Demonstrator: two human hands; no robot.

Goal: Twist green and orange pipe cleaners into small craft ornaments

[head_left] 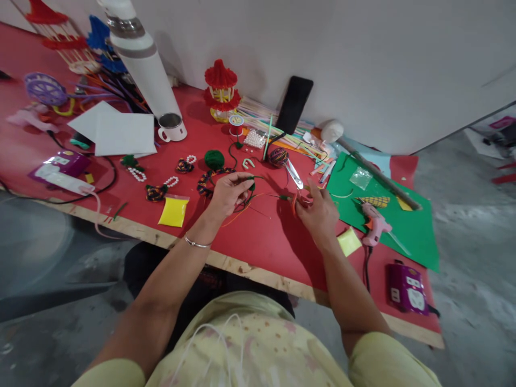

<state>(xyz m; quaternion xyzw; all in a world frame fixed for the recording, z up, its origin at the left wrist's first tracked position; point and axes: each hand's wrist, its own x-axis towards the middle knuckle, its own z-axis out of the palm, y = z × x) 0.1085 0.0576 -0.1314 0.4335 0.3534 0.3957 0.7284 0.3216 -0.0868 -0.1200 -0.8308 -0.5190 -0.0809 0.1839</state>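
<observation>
My left hand [231,194] is closed in a pinch on a piece of dark green yarn [253,184], whose loose end sticks out to the right past the fingertips. To the right, my right hand [319,214] grips a pair of scissors [295,174] by the orange handles, its metal blades pointing up and away from me. A small green-tipped piece [284,198] lies by the right fingertips. Thin orange thread runs between the hands. Partly behind my left hand lies a dark multicoloured braided ring [206,183]. A multicoloured yarn ball [278,156] sits just beyond the scissors.
Beyond the hands are a green yarn ball [214,159], white beads [255,138], a thread spool [236,124] and a phone [295,105]. A pink glue gun [375,223] rests on green sheet [419,236] at right. Left stand a mug [172,128] and tall white bottle [145,70].
</observation>
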